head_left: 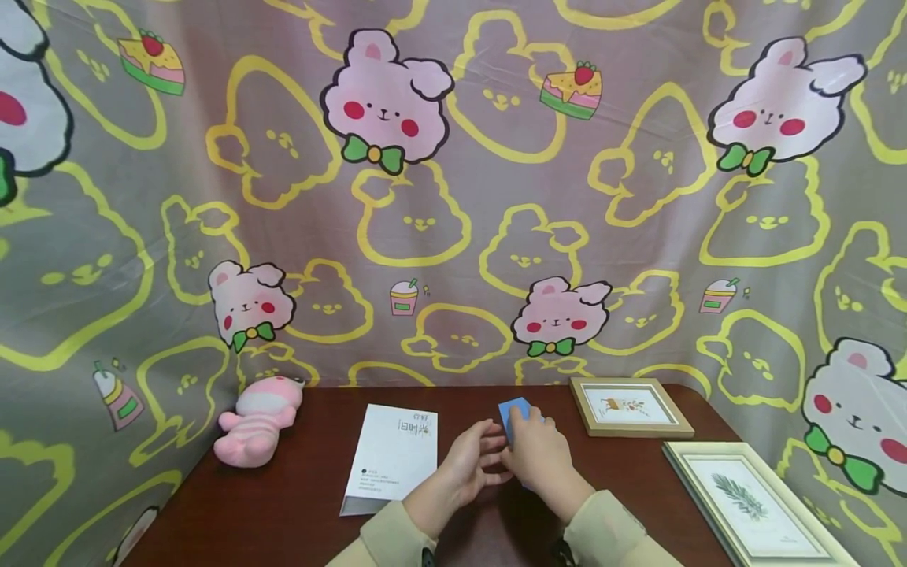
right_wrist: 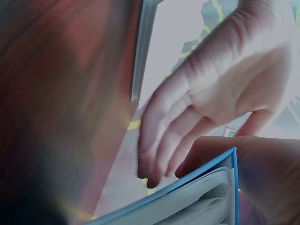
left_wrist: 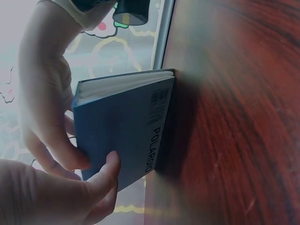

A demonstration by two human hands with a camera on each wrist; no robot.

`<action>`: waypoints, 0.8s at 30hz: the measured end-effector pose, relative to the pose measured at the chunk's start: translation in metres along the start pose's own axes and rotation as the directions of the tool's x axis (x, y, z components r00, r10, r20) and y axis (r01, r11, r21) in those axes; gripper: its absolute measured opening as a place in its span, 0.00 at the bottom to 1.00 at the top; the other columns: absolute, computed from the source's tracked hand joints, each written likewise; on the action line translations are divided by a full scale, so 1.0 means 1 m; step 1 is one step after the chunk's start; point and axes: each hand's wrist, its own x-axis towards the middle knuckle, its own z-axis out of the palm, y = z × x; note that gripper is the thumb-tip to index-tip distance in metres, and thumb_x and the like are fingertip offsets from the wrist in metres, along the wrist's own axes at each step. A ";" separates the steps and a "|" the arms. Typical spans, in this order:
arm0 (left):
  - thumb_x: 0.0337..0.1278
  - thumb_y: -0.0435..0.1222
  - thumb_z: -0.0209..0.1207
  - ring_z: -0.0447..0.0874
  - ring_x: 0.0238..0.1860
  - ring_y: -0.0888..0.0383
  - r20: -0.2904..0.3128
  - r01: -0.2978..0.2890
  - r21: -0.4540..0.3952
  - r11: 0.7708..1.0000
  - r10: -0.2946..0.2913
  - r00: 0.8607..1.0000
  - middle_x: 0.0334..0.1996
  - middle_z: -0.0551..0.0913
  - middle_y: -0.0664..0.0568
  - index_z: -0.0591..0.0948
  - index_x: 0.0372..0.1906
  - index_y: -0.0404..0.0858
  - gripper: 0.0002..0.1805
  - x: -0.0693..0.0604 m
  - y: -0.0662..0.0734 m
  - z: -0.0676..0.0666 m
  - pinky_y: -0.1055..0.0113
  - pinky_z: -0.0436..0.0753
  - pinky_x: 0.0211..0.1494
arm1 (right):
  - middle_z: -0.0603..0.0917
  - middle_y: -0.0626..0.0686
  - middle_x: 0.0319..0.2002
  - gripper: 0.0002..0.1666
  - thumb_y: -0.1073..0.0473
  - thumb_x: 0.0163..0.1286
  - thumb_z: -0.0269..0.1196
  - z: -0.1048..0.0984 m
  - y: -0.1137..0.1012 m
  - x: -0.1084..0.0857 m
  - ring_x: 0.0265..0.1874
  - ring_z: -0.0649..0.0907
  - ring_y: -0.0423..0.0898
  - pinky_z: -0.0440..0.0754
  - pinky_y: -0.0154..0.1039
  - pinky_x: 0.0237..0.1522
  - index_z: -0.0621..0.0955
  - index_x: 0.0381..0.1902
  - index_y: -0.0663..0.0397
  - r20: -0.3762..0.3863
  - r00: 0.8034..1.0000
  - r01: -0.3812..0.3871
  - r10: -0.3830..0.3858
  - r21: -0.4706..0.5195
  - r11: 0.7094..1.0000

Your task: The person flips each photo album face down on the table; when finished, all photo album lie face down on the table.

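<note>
A small blue photo album (head_left: 513, 411) with "POLAROID" printed on its cover stands upright on its edge at the table, its white pages showing in both wrist views. From above, my right hand (head_left: 542, 457) grips it, thumb on one side and fingers on the other. My left hand (head_left: 468, 466) is beside the album's left side, fingers loosely spread and holding nothing. Whether its fingertips touch the cover cannot be told. Much of the album is hidden behind the right hand in the head view.
Left of my hands lies a white box-like book (head_left: 393, 453) with dark print. A pink plush toy (head_left: 258, 421) sits at the back left. Two picture frames, one with flowers (head_left: 631, 405) and one with a leaf (head_left: 751, 496), lie at the right. A patterned curtain (head_left: 468, 189) encloses the table.
</note>
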 end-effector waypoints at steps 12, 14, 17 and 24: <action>0.81 0.56 0.33 0.76 0.61 0.32 0.073 0.110 -0.015 0.994 -0.109 0.991 0.61 0.77 0.29 0.56 0.74 0.22 0.42 0.006 -0.010 -0.011 0.33 0.73 0.60 | 0.79 0.65 0.43 0.32 0.54 0.55 0.75 -0.007 -0.004 0.003 0.36 0.82 0.60 0.83 0.58 0.32 0.78 0.55 0.60 -0.009 1.000 -0.004 0.005 0.080 0.997; 0.81 0.57 0.31 0.72 0.64 0.29 0.095 0.129 -0.023 0.991 -0.126 0.987 0.64 0.73 0.27 0.54 0.75 0.21 0.43 0.009 -0.013 -0.013 0.32 0.71 0.62 | 0.80 0.65 0.43 0.32 0.54 0.56 0.75 -0.009 -0.005 0.003 0.35 0.82 0.59 0.83 0.57 0.32 0.78 0.56 0.60 -0.006 1.000 -0.008 0.009 0.097 0.995; 0.81 0.58 0.28 0.68 0.67 0.27 0.132 0.150 -0.029 0.988 -0.145 0.981 0.67 0.69 0.25 0.56 0.76 0.23 0.43 0.012 -0.015 -0.015 0.32 0.68 0.65 | 0.80 0.65 0.44 0.35 0.52 0.56 0.76 -0.014 -0.004 0.005 0.35 0.83 0.59 0.84 0.57 0.34 0.78 0.59 0.60 0.004 1.000 -0.024 0.024 0.140 0.990; 0.79 0.61 0.26 0.58 0.72 0.25 0.231 0.198 -0.044 0.979 -0.183 0.956 0.73 0.59 0.24 0.58 0.77 0.28 0.44 0.014 -0.019 -0.017 0.30 0.62 0.67 | 0.80 0.66 0.49 0.34 0.55 0.58 0.74 -0.028 0.013 0.007 0.28 0.81 0.54 0.82 0.51 0.31 0.80 0.62 0.59 0.055 0.997 -0.068 0.056 0.253 0.965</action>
